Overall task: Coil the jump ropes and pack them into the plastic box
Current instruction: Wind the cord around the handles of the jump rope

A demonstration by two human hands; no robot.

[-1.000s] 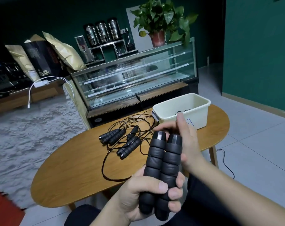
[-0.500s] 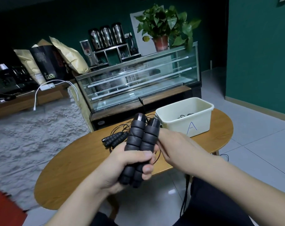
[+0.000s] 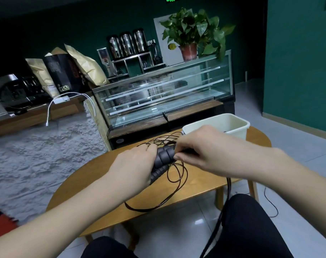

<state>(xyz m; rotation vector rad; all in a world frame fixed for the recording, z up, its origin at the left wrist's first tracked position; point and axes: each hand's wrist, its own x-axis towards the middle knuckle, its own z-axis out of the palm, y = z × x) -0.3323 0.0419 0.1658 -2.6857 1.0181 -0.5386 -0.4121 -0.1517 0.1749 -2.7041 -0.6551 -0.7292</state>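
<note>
My left hand point(image 3: 135, 168) grips a pair of black foam jump rope handles point(image 3: 163, 158) held together over the oval wooden table point(image 3: 106, 185). My right hand point(image 3: 201, 148) pinches the same handles at their far end. Thin black rope point(image 3: 177, 175) loops loosely on the table under my hands, and one strand hangs down past my right knee. More tangled rope point(image 3: 162, 139) lies behind my hands; other handles there are hidden. The cream plastic box point(image 3: 233, 125) stands at the table's far right, partly behind my right hand.
A glass display case point(image 3: 164, 97) stands just beyond the table with a potted plant point(image 3: 192, 34) on top. A grey shaggy rug point(image 3: 43, 155) spreads to the left. Tiled floor lies to the right, with a thin cable point(image 3: 270, 203) on it.
Both hands moved forward and down from near my chest to above the table. The handles tipped from upright to nearly flat, and my right hand closed onto their far end.
</note>
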